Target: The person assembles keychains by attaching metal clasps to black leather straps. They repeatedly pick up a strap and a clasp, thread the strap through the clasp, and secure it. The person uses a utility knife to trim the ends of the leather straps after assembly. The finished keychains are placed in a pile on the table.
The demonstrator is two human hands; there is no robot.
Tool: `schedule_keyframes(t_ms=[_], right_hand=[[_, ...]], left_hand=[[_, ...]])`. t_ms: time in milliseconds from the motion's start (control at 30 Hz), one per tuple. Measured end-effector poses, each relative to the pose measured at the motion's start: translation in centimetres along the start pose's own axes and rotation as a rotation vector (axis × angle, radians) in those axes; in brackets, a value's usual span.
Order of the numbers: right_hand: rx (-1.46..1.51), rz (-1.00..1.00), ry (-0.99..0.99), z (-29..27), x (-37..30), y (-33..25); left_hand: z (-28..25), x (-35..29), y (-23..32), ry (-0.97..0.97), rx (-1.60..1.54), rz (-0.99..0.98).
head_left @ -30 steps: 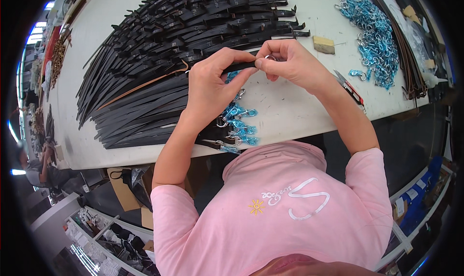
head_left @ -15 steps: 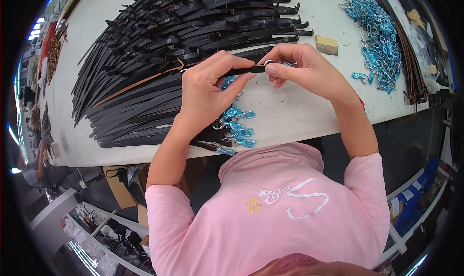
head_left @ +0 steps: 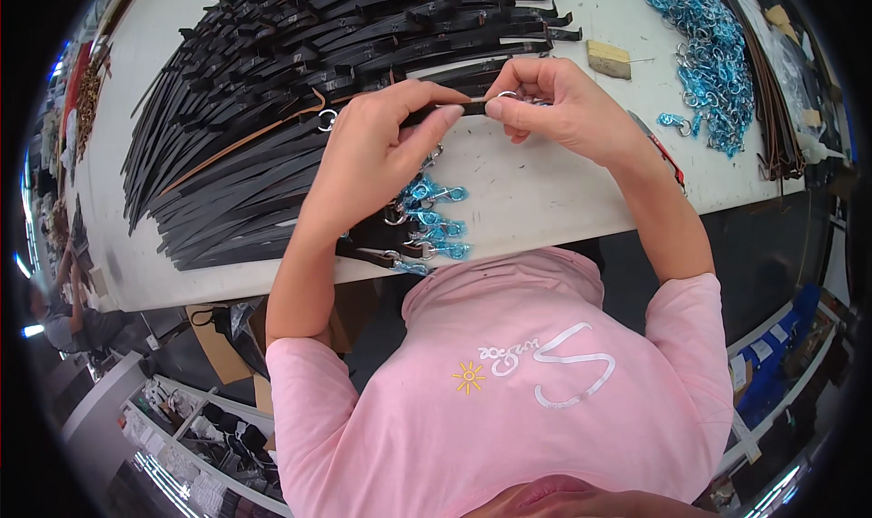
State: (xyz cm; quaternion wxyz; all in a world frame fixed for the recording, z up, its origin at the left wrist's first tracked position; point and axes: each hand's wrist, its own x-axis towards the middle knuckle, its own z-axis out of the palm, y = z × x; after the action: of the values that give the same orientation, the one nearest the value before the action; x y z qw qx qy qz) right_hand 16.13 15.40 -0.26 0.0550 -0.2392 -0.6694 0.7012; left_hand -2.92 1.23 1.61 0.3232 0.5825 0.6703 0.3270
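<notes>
My left hand (head_left: 377,132) pinches a black leather strap (head_left: 475,108) between thumb and forefinger. At the strap's right end, my right hand (head_left: 559,109) grips it and a silver metal ring (head_left: 507,94); the rest of that metal piece is mostly hidden by my fingers. A second silver ring (head_left: 327,119) shows just left of my left hand. Below the left hand, finished strap ends carry snap hooks in blue plastic wrap (head_left: 442,218), lying near the table's front edge. Long black straps (head_left: 227,214) fan out to the left of it.
A big layered pile of black straps (head_left: 363,28) covers the table's far left. Right of it lies a wooden block (head_left: 609,59). Blue-wrapped hooks (head_left: 704,64) and brown straps (head_left: 777,146) lie at right. A red-handled tool (head_left: 670,164) lies beside my right forearm.
Both hands keep hold of the strap and have shifted slightly up and left in view. The ring left of my left hand and the red-handled tool show more now.
</notes>
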Motion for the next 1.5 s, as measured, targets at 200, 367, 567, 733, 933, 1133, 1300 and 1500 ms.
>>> schedule_keyframes(t_ms=[200,367,567,733,933,1133,1300,1500], right_hand=[[-0.029,0.03,0.006,0.1,-0.8,0.4],[-0.058,0.013,0.018,-0.1,-1.5,1.3],[-0.054,0.008,0.055,0.0,-1.7,1.8],[-0.046,-0.004,0.068,0.1,-1.6,2.0],[-0.044,-0.018,0.077,0.2,-1.5,2.3],[-0.037,-0.034,0.084,0.3,-1.4,2.5],[-0.018,-0.04,0.093,0.3,-1.4,2.5],[-0.02,-0.004,0.091,0.4,-1.4,2.4]], left_hand=[[-0.1,0.6,-0.9,-0.103,-0.051,-0.019],[0.5,1.0,-0.9,-0.166,-0.091,-0.031],[0.9,1.3,-1.1,-0.196,-0.123,-0.051],[1.0,1.3,-1.3,-0.189,-0.115,-0.04],[1.1,1.2,-1.2,-0.172,-0.069,-0.028],[1.2,1.2,-1.2,-0.158,-0.067,-0.029],[1.3,1.2,-1.1,-0.148,-0.061,-0.046],[1.3,1.2,-1.1,-0.148,-0.067,-0.048]])
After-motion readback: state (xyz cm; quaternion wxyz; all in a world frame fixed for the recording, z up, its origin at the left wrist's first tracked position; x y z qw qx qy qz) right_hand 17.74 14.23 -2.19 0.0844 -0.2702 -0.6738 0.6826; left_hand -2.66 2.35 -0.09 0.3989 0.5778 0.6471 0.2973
